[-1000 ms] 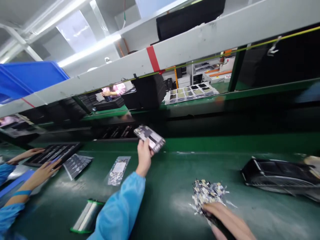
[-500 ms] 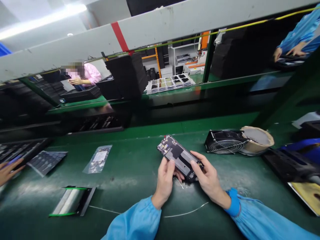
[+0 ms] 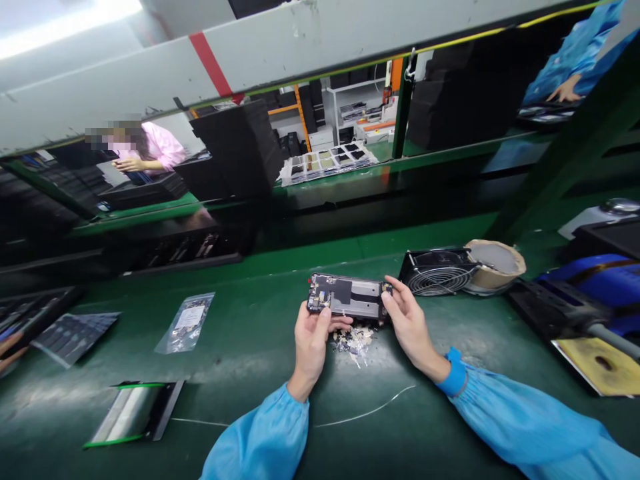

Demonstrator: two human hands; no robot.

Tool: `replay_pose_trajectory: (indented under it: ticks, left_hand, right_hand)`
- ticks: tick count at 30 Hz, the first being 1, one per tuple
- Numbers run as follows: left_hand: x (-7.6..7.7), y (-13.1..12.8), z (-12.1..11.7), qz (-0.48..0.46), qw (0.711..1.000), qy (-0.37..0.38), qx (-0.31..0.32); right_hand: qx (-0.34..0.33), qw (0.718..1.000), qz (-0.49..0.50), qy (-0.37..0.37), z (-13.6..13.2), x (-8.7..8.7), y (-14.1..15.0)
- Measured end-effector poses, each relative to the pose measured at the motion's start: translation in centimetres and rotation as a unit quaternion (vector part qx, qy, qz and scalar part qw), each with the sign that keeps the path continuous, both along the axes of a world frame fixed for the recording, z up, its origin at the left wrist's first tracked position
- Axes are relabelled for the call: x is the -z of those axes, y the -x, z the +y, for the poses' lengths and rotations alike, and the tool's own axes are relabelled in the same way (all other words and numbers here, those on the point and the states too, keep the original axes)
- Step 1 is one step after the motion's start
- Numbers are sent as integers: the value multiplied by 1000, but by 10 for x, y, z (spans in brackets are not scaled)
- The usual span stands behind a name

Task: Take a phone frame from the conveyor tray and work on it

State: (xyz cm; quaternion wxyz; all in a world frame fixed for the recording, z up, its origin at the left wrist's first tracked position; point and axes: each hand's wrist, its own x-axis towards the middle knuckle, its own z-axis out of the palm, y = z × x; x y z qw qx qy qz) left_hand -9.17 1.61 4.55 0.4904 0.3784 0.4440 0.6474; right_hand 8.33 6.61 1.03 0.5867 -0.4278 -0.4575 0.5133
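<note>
I hold an opened phone body (image 3: 347, 297) level above the green belt (image 3: 260, 347), its circuit side facing me. My left hand (image 3: 313, 337) grips its left end with thumb on top. My right hand (image 3: 407, 320) pinches its right end. Both sleeves are blue. Just below the phone lies a small heap of shiny film scraps (image 3: 354, 340) on the belt.
A black fan (image 3: 437, 272) and a tape roll (image 3: 495, 265) sit to the right, with a dark tool (image 3: 565, 310) beyond. A clear bag (image 3: 185, 323), a black sheet (image 3: 75, 333) and a shiny plate (image 3: 133, 412) lie to the left. A co-worker's hand (image 3: 7, 347) shows at far left.
The phone body has been turned from a slant to level and raised slightly. My view has swung right, and the scrap heap now shows under my hands.
</note>
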Motion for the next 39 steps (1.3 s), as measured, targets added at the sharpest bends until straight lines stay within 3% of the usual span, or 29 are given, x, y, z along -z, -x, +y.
replay_pose_trajectory:
  ticks: [4,22,39]
  left_hand:
    - [-1,1,2,-2,1000,9,-1]
    - [-2,3,1,-43,999,2,8]
    - [-2,7,2,-14,1000,21,-15]
  right_hand:
    - [-31,999,40,14,0,-1,2]
    - [-4,999,44,10,2,1,3]
    - [13,998,55,20,2,-2,2]
